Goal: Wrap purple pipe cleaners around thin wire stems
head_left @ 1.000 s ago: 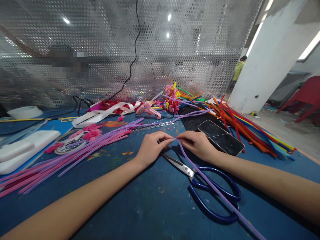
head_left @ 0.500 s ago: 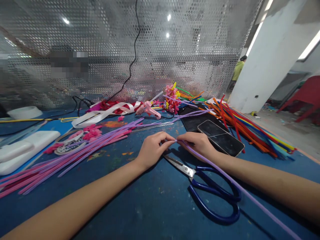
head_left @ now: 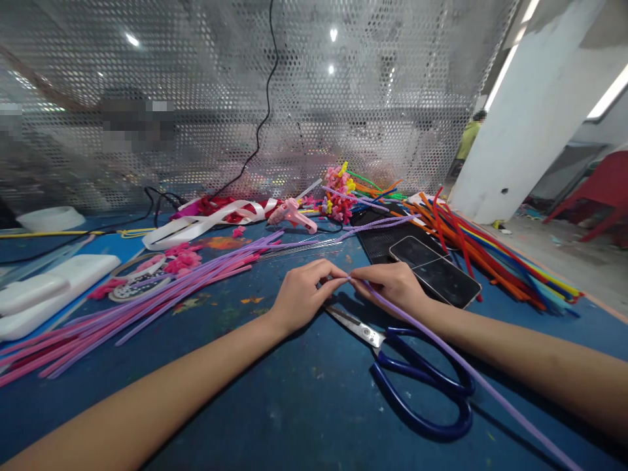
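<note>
A long purple pipe cleaner runs from my fingertips over the blue-handled scissors and out at the lower right. My left hand pinches its tip between thumb and forefinger. Right beside it, my right hand pinches the same pipe cleaner, fingertips nearly touching the left ones. The scissors lie on the blue table just below both hands, blades pointing up and left, with the blade tips close to my left hand. The exact end of the pipe cleaner is mostly hidden by my fingers.
Pink and purple pipe cleaners lie at left, multicoloured ones at right. A phone lies beyond my right hand. Behind are a pink glue gun, white ribbon and pink pipe-cleaner flowers. A perforated metal panel stands at the back.
Almost nothing differs. Both hands keep pinching the purple pipe cleaner at the same spot, and the whole view has shifted very slightly.
</note>
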Demonstrator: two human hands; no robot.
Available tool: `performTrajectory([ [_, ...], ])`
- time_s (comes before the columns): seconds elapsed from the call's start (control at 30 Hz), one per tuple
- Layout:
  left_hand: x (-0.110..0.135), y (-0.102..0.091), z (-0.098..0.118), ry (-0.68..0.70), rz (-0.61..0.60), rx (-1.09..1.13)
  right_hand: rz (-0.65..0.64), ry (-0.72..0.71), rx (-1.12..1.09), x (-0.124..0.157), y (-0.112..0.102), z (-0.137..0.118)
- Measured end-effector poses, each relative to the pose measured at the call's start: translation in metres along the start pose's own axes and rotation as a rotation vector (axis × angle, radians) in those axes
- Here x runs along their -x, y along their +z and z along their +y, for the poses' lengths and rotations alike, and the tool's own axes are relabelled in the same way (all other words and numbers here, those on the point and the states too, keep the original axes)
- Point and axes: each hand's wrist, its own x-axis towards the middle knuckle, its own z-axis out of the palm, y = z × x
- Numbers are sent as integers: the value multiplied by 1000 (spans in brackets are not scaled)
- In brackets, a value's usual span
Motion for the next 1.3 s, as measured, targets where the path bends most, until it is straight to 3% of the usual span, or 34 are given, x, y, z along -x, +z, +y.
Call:
performTrajectory([
  [0.57,0,1,1,-14,22,1,62,99,163,1,0,-1],
  [0.77,0,0,-1,-5,130,-15,40,179,178,-1,-1,-1],
  [0.97,2,0,1,202,103,-326,8,173,168,-1,-3,2],
  [1.17,3,3,10,243,-3,-751,-20,-9,189,-5,-6,1],
  [1.3,3,3,11,270,-22,-820,-60,-22,112,-5,-8,-2],
])
